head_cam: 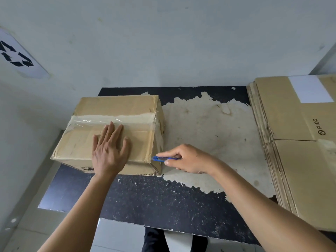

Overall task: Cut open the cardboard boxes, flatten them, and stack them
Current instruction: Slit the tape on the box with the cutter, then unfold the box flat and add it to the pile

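Forearms come in from the bottom edge, one to each side of the black, badly worn counter (163,206).

The left grip (109,151) lies released and flat, fingers straight, pressing down on the near half of the cardboard box (112,106). The right grip (189,159) is clenched round a blue utility knife (161,158), pinched between thumb and fingers.

**Where the box is:** on the left rear part of the counter. Its near-left corner seems to reach past the counter's left edge. A stack of flattened boxes (291,142) lies well apart on the right.

**How it will likely handle**
- Probably light and empty, so it could slide under the blade unless held down.
- The corrugated walls are stiff but dented, and the corners are scuffed.
- The clear tape (112,119) is glossy and wrinkled, so likely slippery to the palm.
- The best hold looks like a flat palm on a bare top panel, clear of the taped seam and the blade's path.

**Which way things point**
- The box's long axis runs left to right, turned slightly, with the tape seam running along it.
- The print on the near wall reads inverted, so the box probably stands bottom up.
- The knife lies roughly left to right, its tip pointing left at the box's near-right top corner, where tape wraps the edge.
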